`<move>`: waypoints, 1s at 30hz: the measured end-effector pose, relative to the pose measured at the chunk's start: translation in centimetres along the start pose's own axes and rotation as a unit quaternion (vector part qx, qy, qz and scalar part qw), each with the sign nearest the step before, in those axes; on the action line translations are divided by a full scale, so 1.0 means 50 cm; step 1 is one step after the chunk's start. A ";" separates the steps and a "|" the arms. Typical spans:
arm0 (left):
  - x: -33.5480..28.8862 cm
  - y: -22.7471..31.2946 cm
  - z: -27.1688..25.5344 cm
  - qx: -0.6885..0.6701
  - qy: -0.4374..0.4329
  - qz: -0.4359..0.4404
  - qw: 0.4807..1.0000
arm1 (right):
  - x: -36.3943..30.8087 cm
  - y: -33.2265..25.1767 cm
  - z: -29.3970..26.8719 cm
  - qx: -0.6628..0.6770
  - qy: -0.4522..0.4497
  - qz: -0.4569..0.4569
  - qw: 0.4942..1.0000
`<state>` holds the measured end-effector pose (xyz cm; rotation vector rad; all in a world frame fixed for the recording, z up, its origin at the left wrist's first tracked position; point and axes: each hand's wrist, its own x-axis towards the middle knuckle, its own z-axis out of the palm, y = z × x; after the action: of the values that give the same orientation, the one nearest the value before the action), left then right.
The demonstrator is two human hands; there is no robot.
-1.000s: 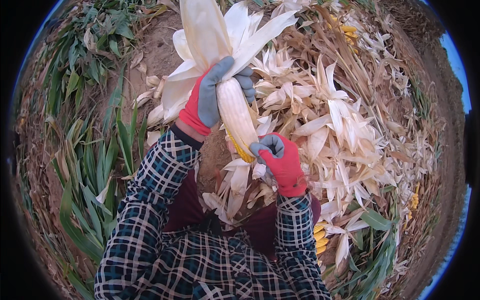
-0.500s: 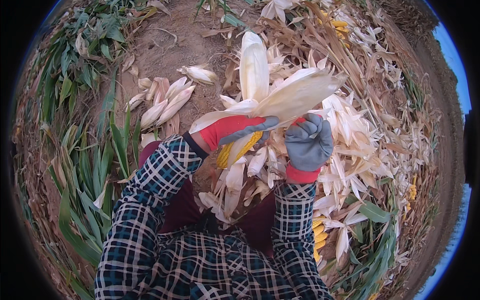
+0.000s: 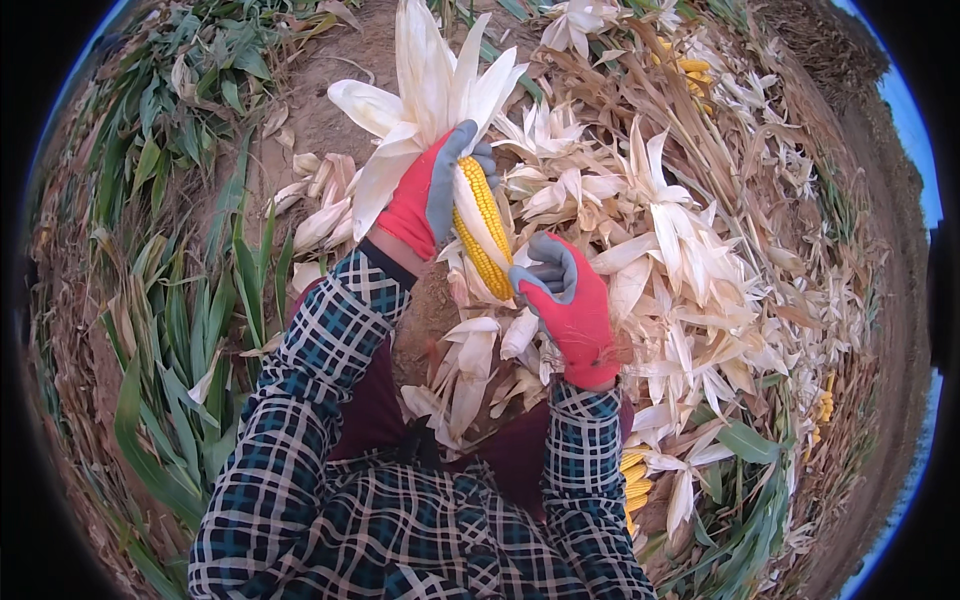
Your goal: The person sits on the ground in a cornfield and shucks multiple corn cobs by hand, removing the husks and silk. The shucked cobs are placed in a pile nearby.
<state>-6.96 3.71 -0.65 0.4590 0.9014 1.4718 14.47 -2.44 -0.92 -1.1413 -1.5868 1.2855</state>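
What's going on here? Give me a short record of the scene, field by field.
Setting: bare soil with green leaves at the person's left and a heap of dry pale husks at the right
Left hand: red and grey glove, gripping the upper part of a corn cob
Right hand: matching glove, fingers at the cob's lower end
Cob: yellow kernels showing, pale husk leaves fanned out above the left hand
Nearby: more yellow cobs by the right sleeve
Clothing: checked shirt sleeves

Head-worn fisheye, looking straight down.
It sits close above the gloved hands, husk pile and dirt ground.
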 end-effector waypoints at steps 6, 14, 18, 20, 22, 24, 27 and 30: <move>0.004 0.002 -0.008 -0.019 -0.006 0.009 1.000 | -0.012 0.019 0.042 -0.290 0.006 -0.062 0.955; -0.004 -0.044 -0.003 0.056 -0.152 -0.037 0.986 | 0.002 -0.013 0.007 0.469 -0.135 -0.015 0.873; -0.049 -0.056 0.032 0.148 -0.194 -0.197 0.949 | 0.041 0.027 -0.050 0.630 -0.127 -0.092 0.760; -0.059 -0.085 0.037 0.152 -0.265 -0.231 0.924 | 0.043 0.013 -0.064 0.644 -0.081 -0.081 0.757; -0.064 -0.107 0.043 0.192 -0.356 -0.229 0.885 | 0.050 0.047 -0.076 0.641 -0.032 -0.068 0.764; -0.084 -0.135 0.039 0.173 -0.334 -0.145 0.915 | 0.052 0.040 -0.069 0.592 0.009 -0.095 0.800; -0.060 -0.121 0.023 0.293 -0.258 -0.168 0.905 | 0.048 0.004 -0.052 0.511 0.091 -0.108 0.848; -0.030 -0.066 0.025 0.055 -0.174 -0.107 0.977 | 0.029 0.009 -0.021 0.289 0.098 -0.060 0.950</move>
<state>-3.68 2.29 -2.04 0.6572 0.7287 1.1064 15.08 -0.72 -1.11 -0.7583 -1.0139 1.3819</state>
